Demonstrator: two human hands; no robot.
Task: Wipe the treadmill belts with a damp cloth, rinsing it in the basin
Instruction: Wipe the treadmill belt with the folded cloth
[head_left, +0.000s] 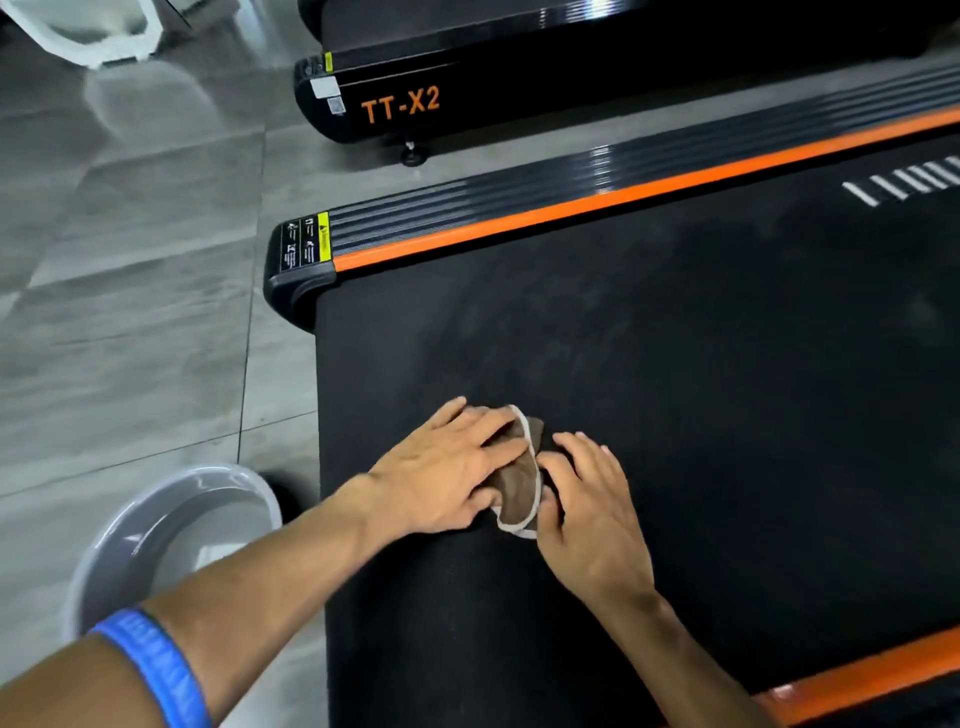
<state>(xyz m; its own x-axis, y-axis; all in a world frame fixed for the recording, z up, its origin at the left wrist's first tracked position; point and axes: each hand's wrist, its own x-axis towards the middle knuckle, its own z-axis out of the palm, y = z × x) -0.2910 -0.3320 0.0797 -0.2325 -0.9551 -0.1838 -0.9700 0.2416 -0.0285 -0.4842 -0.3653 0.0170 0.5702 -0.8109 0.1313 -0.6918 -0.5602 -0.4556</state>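
Nearest to me, my left forearm carries a blue wristband (156, 670) and crosses above the basin (111, 540), which stands on the floor (130, 312) just off the rear left corner of the belt (727, 389). The basin's inside looks pale and glossy; whether it holds water cannot be confirmed from this view. Beyond it, both grips meet on the cloth (519, 488), a brown rag with a pale hem, bunched on the belt near its rear left area. My left hand (447, 473) lies flat on top with fingers extended, pressing the cloth down. My right hand (587, 499) touches the cloth's right edge, fingers mostly straight; its thumb appears tucked against the fold, and a pinch cannot be confirmed. The cloth's long axis runs away from me, between the two hands. The left hand is nearer the basin, so a rinse would likely go by that side. Farther off, the belt shows dull smears, bordered by an orange strip (623, 195). A second treadmill (467, 98) marked TT-X2 lies beyond.
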